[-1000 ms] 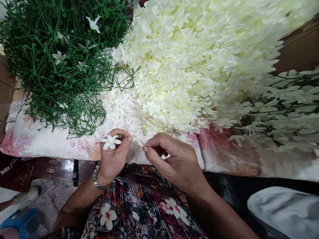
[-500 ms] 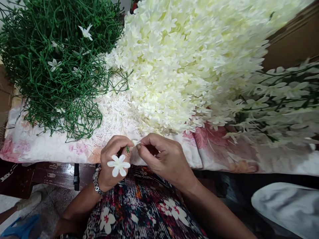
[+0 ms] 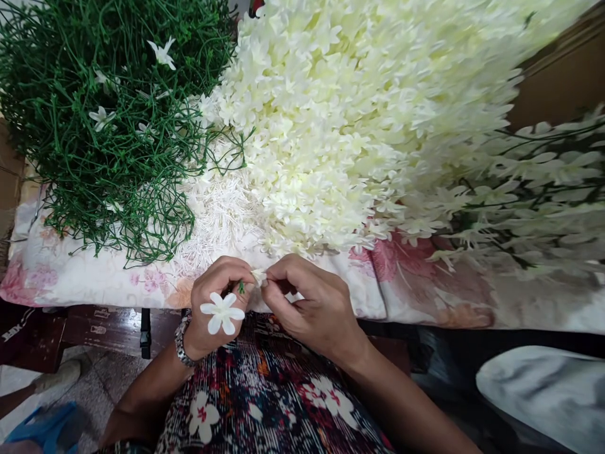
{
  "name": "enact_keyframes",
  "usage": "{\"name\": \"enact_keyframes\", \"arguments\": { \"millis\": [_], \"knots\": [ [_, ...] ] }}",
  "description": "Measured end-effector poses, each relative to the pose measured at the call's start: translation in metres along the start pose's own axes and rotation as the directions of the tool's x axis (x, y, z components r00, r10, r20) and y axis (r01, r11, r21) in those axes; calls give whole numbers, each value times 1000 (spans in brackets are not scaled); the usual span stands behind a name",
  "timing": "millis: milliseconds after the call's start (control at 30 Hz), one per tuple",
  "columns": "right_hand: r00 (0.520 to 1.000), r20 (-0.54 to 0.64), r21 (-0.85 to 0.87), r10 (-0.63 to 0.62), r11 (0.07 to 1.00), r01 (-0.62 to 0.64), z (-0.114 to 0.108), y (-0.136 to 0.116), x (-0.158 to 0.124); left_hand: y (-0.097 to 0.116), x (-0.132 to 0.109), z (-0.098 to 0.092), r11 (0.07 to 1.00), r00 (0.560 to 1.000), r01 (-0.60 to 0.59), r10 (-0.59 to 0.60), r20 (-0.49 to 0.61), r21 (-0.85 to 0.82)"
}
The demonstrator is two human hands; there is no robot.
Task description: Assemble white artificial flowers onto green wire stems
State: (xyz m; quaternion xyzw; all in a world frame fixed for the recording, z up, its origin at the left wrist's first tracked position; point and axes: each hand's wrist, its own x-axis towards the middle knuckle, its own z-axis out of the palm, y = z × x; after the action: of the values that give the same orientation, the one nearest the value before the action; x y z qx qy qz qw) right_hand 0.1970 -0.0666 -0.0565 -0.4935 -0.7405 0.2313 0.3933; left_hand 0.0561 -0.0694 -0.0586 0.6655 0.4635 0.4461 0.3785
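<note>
Left hand (image 3: pixel 208 284): closed around our green stem (image 3: pixel 241 287), left of small white blossom (image 3: pixel 258 276)
Right hand (image 3: pixel 312 299): pinching blossom's right edge
Blossom axis: we can't tell

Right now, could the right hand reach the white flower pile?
Probably yes: the white flower pile lies just beyond the right hand, nothing blocking, though that hand seems to pinch a white piece.

White lettering (image 3: pixel 17 324) on the dark maroon flat panel (image 3: pixel 38 347) left of the black plastic buckle (image 3: pixel 145 339) seems Latin but unreadable.
</note>
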Motion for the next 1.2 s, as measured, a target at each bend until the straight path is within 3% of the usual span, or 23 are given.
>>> {"name": "enact_keyframes", "arguments": {
  "millis": [100,200,367,633,833,967,1100,1200],
  "knots": [
    [999,28,-34,-46,998,47,-1,4,-1,-3,-2,2,971,989,143,-145,1,-194],
    [994,79,-48,-72,996,76,-3,7,-2,-8,-3,5,880,956,277,-291,22,-386],
    [983,137,-85,-122,987,134,-5,7,-2,-11,0,2,840,926,373,-362,105,-393],
    [976,141,-67,-168,982,179,-4,7,-2,-5,3,-4,883,924,380,-349,156,-276],
    [982,112,82,-153,986,144,-9,3,0,-14,0,0,721,914,378,-390,111,-581],
    [979,94,84,-182,981,174,-4,3,0,-13,0,2,643,903,382,-413,119,-664],
    [981,49,59,-186,981,183,1,3,-2,-13,-2,3,656,910,376,-396,125,-654],
    [983,40,53,-177,983,175,3,3,-2,-16,-5,2,728,926,349,-365,97,-590]
  ]
}}
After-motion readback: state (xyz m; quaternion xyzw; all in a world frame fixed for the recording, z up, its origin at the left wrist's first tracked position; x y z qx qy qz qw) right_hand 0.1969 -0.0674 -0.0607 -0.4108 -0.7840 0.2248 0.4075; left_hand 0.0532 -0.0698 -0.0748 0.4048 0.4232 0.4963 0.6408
